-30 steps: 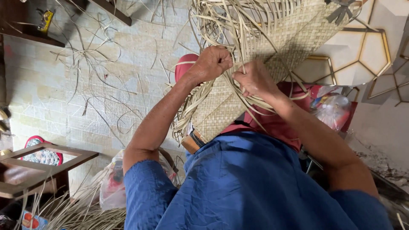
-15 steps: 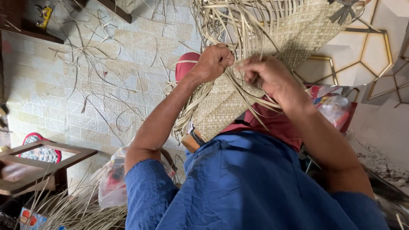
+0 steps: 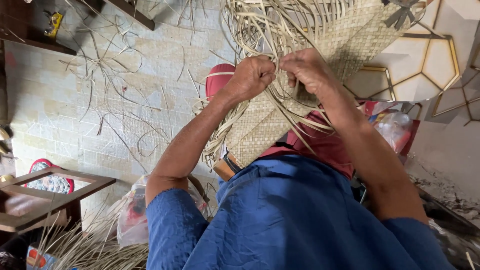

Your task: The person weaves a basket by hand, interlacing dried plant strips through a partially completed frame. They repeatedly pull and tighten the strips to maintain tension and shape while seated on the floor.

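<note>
Woven mat (image 3: 280, 125) of pale flat strips lies across the person's lap, running up and away to the top right, its near edge over a red cloth (image 3: 325, 145) and the blue shirt (image 3: 290, 215); loose unwoven strips (image 3: 260, 30) fan out of it at top centre and trail down its left edge. Left hand (image 3: 250, 77) is fisted tight around a bundle of those strips just above the mat; right hand (image 3: 307, 67) sits just beside it, knuckles almost touching, fingers pinched shut on strips at the same spot. Behind the left hand, a red round thing with a pale band (image 3: 219, 79), partly hidden. Stray strips (image 3: 115, 100) scattered over the tiled floor (image 3: 60, 100) to the left. Clear plastic bag (image 3: 132, 215) by the left elbow, another (image 3: 395, 127) by the right forearm. Wooden frame (image 3: 45, 190) at lower left, well apart, dry strips piled under it. Hexagonal gold-edged frames (image 3: 425, 65) at top right
</note>
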